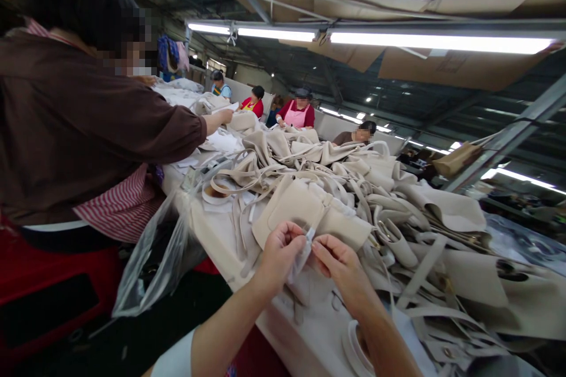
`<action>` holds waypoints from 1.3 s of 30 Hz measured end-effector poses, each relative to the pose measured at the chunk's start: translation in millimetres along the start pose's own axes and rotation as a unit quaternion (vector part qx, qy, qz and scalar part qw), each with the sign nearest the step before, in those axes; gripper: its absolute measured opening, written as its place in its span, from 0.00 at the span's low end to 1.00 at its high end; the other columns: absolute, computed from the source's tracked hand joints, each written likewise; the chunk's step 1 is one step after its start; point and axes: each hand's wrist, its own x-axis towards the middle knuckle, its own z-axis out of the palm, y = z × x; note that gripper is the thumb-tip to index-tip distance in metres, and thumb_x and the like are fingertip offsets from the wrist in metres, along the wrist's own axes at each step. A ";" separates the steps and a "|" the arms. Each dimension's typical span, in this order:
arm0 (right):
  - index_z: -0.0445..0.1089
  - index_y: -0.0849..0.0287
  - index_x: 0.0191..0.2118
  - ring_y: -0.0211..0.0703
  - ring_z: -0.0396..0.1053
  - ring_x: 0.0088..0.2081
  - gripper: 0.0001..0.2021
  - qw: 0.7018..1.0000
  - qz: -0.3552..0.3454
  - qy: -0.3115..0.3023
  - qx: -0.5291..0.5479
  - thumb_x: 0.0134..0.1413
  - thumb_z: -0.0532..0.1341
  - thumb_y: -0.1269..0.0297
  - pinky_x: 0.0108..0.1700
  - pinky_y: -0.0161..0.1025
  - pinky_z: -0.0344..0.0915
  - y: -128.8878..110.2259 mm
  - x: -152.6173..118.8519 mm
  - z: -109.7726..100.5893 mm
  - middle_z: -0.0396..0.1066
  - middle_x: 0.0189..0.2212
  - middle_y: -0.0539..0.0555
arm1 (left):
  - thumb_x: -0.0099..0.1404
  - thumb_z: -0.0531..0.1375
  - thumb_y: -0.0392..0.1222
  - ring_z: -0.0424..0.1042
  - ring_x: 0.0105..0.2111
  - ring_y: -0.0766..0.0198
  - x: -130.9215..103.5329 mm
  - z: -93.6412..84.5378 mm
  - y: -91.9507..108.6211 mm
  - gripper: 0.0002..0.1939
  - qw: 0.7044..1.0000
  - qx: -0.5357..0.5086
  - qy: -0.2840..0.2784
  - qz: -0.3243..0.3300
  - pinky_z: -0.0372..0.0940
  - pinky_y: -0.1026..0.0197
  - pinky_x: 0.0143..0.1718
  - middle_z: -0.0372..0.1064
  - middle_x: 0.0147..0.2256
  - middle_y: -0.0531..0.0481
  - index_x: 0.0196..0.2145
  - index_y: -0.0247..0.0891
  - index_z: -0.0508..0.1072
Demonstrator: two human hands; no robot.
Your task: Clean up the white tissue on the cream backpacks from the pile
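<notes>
My left hand [280,253] is closed in a pinch on a thin whitish, see-through piece of wrapping [301,259], which hangs down below the fingers. Close beside it, my right hand [338,256] has its thumb and fingers pressed together near the wrapping's top end; what they hold, if anything, is too small to make out. Just beyond both hands lies a beige handbag [289,206] with a flap, on the near side of a large heap of beige bags and straps [336,171].
A tape roll [351,347] lies by my right forearm, and another tape roll [216,191] sits left of the heap. A clear plastic bag [152,265] hangs at the table's edge [207,241]. A co-worker in a brown top [88,106] reaches across from the left; several people work beyond.
</notes>
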 end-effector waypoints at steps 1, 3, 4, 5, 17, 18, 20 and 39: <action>0.67 0.58 0.25 0.33 0.51 0.20 0.22 1.000 0.001 0.001 0.001 0.46 0.66 0.42 0.23 0.34 0.48 1.3 1.5 0.2 0.57 0.16 0.44 | 0.50 0.68 0.43 0.62 0.20 0.71 1.0 -0.6 1.0 0.15 0.999 -0.028 -0.010 -0.031 0.58 0.68 0.22 0.65 0.22 0.57 0.31 0.38 0.66; 0.69 0.59 0.26 0.34 0.54 0.20 0.22 1.000 0.008 -0.003 0.013 0.45 0.67 0.43 0.22 0.33 0.49 4.9 5.2 1.8 0.62 0.16 0.46 | 0.46 0.70 0.46 0.64 0.18 0.70 2.8 -2.1 1.8 0.20 0.992 -0.071 -0.038 -0.093 0.58 0.68 0.19 0.68 0.22 0.55 0.30 0.38 0.65; 0.70 0.59 0.27 0.34 0.55 0.20 0.22 1.000 0.012 -0.005 0.024 0.43 0.67 0.42 0.22 0.33 0.50 7.0 7.0 2.9 0.64 0.17 0.47 | 0.44 0.72 0.47 0.65 0.18 0.69 3.6 -2.8 1.6 0.22 0.988 -0.084 -0.051 -0.120 0.57 0.68 0.18 0.69 0.22 0.54 0.29 0.38 0.65; 0.71 0.59 0.27 0.35 0.57 0.20 0.22 0.999 0.014 -0.006 0.035 0.42 0.68 0.42 0.21 0.33 0.50 9.1 8.5 3.8 0.66 0.17 0.47 | 0.42 0.72 0.48 0.66 0.17 0.69 4.1 -3.4 1.2 0.23 0.984 -0.093 -0.061 -0.140 0.57 0.68 0.17 0.70 0.22 0.53 0.29 0.38 0.64; 0.69 0.54 0.58 0.49 0.75 0.40 0.33 0.970 0.020 0.069 0.231 0.44 0.73 0.55 0.38 0.41 0.72 7.1 -0.4 17.4 0.79 0.42 0.56 | 0.41 0.75 0.46 0.65 0.17 0.72 -1.0 3.9 -0.3 0.26 0.989 -0.115 -0.007 -0.088 0.59 0.69 0.18 0.71 0.24 0.57 0.27 0.39 0.61; 0.69 0.54 0.57 0.47 0.75 0.37 0.33 0.962 0.026 0.055 0.264 0.43 0.73 0.56 0.36 0.41 0.72 8.8 1.2 20.2 0.79 0.40 0.55 | 0.40 0.75 0.46 0.65 0.16 0.71 -0.6 3.1 -1.2 0.26 0.985 -0.129 -0.012 -0.111 0.59 0.68 0.17 0.72 0.24 0.56 0.27 0.39 0.61; 0.73 0.54 0.53 0.43 0.73 0.33 0.29 0.947 0.030 0.047 0.317 0.42 0.74 0.58 0.33 0.37 0.70 13.3 4.9 23.6 0.79 0.37 0.53 | 0.42 0.75 0.44 0.66 0.16 0.69 1.0 0.4 -3.2 0.24 0.977 -0.148 -0.030 -0.154 0.60 0.67 0.17 0.72 0.23 0.54 0.29 0.38 0.64; 0.78 0.56 0.45 0.55 0.75 0.39 0.24 0.951 -0.070 0.231 -0.195 0.52 0.61 0.42 0.46 0.47 0.70 2.9 -4.2 -29.1 0.79 0.39 0.60 | 0.45 0.73 0.48 0.65 0.18 0.70 11.9 -10.4 -2.1 0.23 0.999 -0.022 -0.011 -0.038 0.57 0.68 0.21 0.66 0.19 0.57 0.26 0.38 0.62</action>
